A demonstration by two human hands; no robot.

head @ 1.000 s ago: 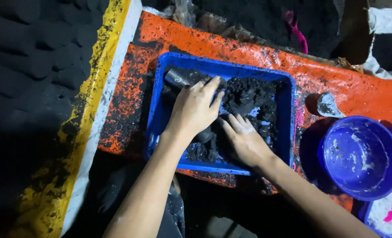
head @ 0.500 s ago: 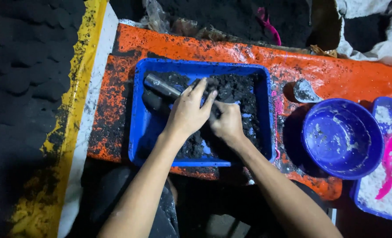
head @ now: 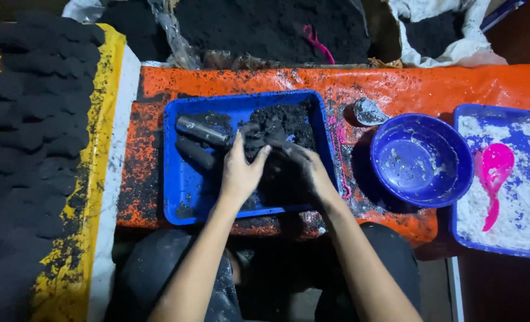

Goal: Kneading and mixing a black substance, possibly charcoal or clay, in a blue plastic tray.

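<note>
At centre frame, a lump of black mixture [head: 277, 170] is pressed between the left hand [head: 239, 172] and the right hand [head: 310, 173] — fingers closed around it, inside the blue tray [head: 184, 191]. Two dark cylinders [head: 202, 131] are laid in the tray's upper left. To the right, a blue bowl [head: 421, 160] is set on the orange sheet [head: 396, 83] — beyond it, a pink scoop [head: 494, 170] in white powder.

just 1 view here, a head cam looking almost straight down from close above the orange-covered bench [head: 396, 89], blue tray [head: 184, 191] roughly centered, both forearms coming up from the bottom edge, bench's far side at the top
</note>
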